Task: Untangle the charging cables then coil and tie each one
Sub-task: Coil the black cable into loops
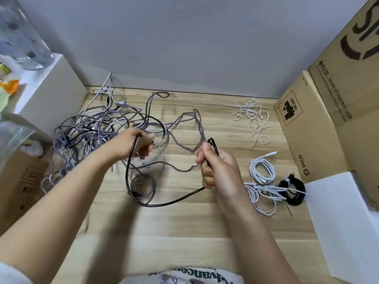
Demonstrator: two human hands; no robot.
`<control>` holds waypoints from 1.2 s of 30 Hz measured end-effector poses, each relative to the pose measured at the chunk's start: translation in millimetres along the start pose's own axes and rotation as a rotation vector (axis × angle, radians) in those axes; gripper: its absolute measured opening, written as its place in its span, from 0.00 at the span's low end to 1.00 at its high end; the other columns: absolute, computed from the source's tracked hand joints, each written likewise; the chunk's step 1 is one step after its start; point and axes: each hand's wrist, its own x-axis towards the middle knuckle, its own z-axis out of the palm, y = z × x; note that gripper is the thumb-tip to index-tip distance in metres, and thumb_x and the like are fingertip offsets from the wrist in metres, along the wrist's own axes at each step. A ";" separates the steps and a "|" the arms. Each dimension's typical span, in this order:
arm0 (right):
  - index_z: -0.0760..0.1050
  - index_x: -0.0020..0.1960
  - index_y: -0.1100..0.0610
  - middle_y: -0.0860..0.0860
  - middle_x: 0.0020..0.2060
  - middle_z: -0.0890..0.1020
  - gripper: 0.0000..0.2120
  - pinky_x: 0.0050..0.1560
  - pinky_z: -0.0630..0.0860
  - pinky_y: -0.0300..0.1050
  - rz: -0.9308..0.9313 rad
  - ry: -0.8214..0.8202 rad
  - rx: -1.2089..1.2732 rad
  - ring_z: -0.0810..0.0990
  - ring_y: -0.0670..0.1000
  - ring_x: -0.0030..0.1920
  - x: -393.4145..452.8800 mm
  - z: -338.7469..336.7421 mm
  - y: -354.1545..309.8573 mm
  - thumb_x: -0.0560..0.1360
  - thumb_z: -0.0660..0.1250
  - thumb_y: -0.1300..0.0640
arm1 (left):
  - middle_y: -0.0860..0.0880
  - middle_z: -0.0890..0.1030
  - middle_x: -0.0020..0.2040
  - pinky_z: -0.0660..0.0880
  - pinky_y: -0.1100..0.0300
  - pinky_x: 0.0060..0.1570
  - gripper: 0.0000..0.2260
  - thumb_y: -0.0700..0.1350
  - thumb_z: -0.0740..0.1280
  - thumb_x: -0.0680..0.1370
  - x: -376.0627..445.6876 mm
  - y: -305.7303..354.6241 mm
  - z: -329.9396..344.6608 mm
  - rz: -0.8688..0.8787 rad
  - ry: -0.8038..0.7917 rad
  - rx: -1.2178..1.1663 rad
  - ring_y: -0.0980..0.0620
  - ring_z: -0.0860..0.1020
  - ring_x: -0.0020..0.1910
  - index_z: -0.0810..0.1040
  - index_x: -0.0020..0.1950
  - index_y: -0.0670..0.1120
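1. Black cable [164,203] slung in a low arc above the table [184,232], running left to right between both hands, just right of the tangle [90,130].
2. Left hand [133,145] reaching forward, grip curled round the cable.
3. Right hand [215,167] upright, fist closed on a doubled loop.
4. Right of the tangle: two white coils [262,171], one black coil [292,190].

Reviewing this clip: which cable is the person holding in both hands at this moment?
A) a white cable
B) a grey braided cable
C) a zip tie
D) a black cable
D: the right hand grips one end of the black cable, which droops in a loop to the left hand; the grey braided cables lie on the table, and the coiled white cable lies to the right.
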 end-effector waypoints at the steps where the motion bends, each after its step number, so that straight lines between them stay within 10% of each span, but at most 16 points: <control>1: 0.66 0.31 0.56 0.42 0.18 0.61 0.19 0.21 0.54 0.30 -0.037 0.021 -0.109 0.56 0.40 0.18 2.1 -0.5 5.4 0.81 0.56 0.56 | 0.50 0.76 0.23 0.70 0.66 0.25 0.20 0.44 0.56 0.82 -6.5 5.7 14.9 -0.071 -0.106 -0.162 0.55 0.74 0.22 0.73 0.33 0.40; 7: 0.68 0.21 0.52 0.44 0.18 0.68 0.25 0.30 0.63 0.40 -0.080 -0.066 -0.482 0.65 0.41 0.23 1.4 -0.4 34.8 0.75 0.66 0.50 | 0.45 0.80 0.31 0.80 0.56 0.38 0.27 0.58 0.49 0.78 -23.4 11.2 83.5 -0.347 -0.605 -0.776 0.51 0.81 0.32 0.79 0.41 0.40; 10: 0.69 0.19 0.50 0.44 0.17 0.68 0.23 0.34 0.64 0.42 -0.084 -0.080 -0.594 0.67 0.42 0.25 -4.4 -2.5 38.7 0.71 0.66 0.47 | 0.46 0.83 0.43 0.79 0.54 0.38 0.19 0.56 0.62 0.71 -20.0 13.6 91.4 -0.368 -0.578 -1.058 0.48 0.82 0.42 0.85 0.41 0.43; 14: 0.64 0.21 0.53 0.44 0.17 0.65 0.25 0.31 0.62 0.37 -0.085 -0.127 -0.533 0.64 0.42 0.24 -14.6 -13.2 31.4 0.73 0.68 0.53 | 0.50 0.80 0.33 0.80 0.56 0.32 0.16 0.45 0.83 0.53 -28.5 20.9 92.4 -0.315 -0.607 -1.199 0.52 0.81 0.31 0.82 0.34 0.43; 20: 0.80 0.31 0.52 0.48 0.24 0.76 0.16 0.36 0.70 0.37 0.029 -0.381 -0.503 0.73 0.45 0.28 -42.5 -33.9 37.4 0.71 0.67 0.44 | 0.48 0.75 0.31 0.72 0.66 0.32 0.17 0.52 0.59 0.77 -68.8 19.9 91.5 -0.049 -0.311 -0.458 0.54 0.74 0.29 0.78 0.33 0.46; 25: 0.82 0.43 0.54 0.52 0.38 0.83 0.04 0.51 0.74 0.47 0.060 -0.079 -0.835 0.81 0.51 0.42 -43.2 -56.4 62.5 0.74 0.70 0.55 | 0.50 0.83 0.45 0.74 0.58 0.49 0.14 0.49 0.61 0.80 -84.7 0.2 78.0 -0.084 0.028 0.531 0.48 0.79 0.47 0.77 0.35 0.52; 30: 0.62 0.72 0.50 0.46 0.68 0.66 0.34 0.72 0.55 0.40 -0.066 -0.275 -1.111 0.61 0.46 0.70 -55.0 -48.3 49.8 0.70 0.72 0.53 | 0.49 0.80 0.45 0.69 0.57 0.44 0.10 0.47 0.57 0.80 -102.1 24.2 82.7 0.018 0.207 0.593 0.45 0.77 0.53 0.78 0.48 0.56; 33: 0.70 0.66 0.52 0.43 0.60 0.74 0.18 0.64 0.61 0.29 -0.038 -0.410 -0.598 0.70 0.30 0.59 -69.6 -23.3 34.5 0.77 0.65 0.54 | 0.46 0.81 0.54 0.70 0.54 0.46 0.11 0.49 0.56 0.80 -101.6 35.2 86.8 0.104 0.360 0.621 0.41 0.76 0.56 0.75 0.58 0.57; 36: 0.73 0.55 0.58 0.52 0.42 0.82 0.08 0.49 0.68 0.26 0.033 -0.424 -0.278 0.79 0.36 0.43 -79.8 -6.1 33.2 0.80 0.57 0.59 | 0.45 0.82 0.50 0.73 0.51 0.50 0.13 0.50 0.56 0.80 -102.4 40.0 86.0 0.146 0.448 0.579 0.39 0.77 0.54 0.70 0.65 0.55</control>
